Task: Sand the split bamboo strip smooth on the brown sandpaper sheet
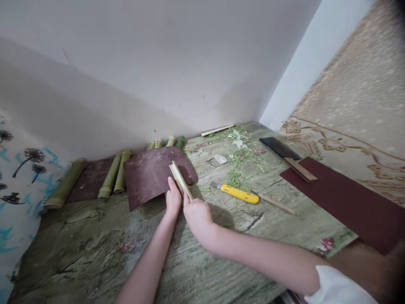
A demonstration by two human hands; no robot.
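Left hand (174, 198) and right hand (198, 215) are grasping split bamboo (180, 178), shavings (236, 172) are suggesting some scraping done, while seemingly unsplit lengths (66, 182) are lining the bench's (95, 253) back edge.

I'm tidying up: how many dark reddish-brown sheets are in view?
3: a curved sheet beyond the left hand, a second sheet among the bamboo pieces at left, and a third sheet at the right edge of the table. More may be hidden.

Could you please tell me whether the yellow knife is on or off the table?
On: the knife lies on the table, apart from the right hand.
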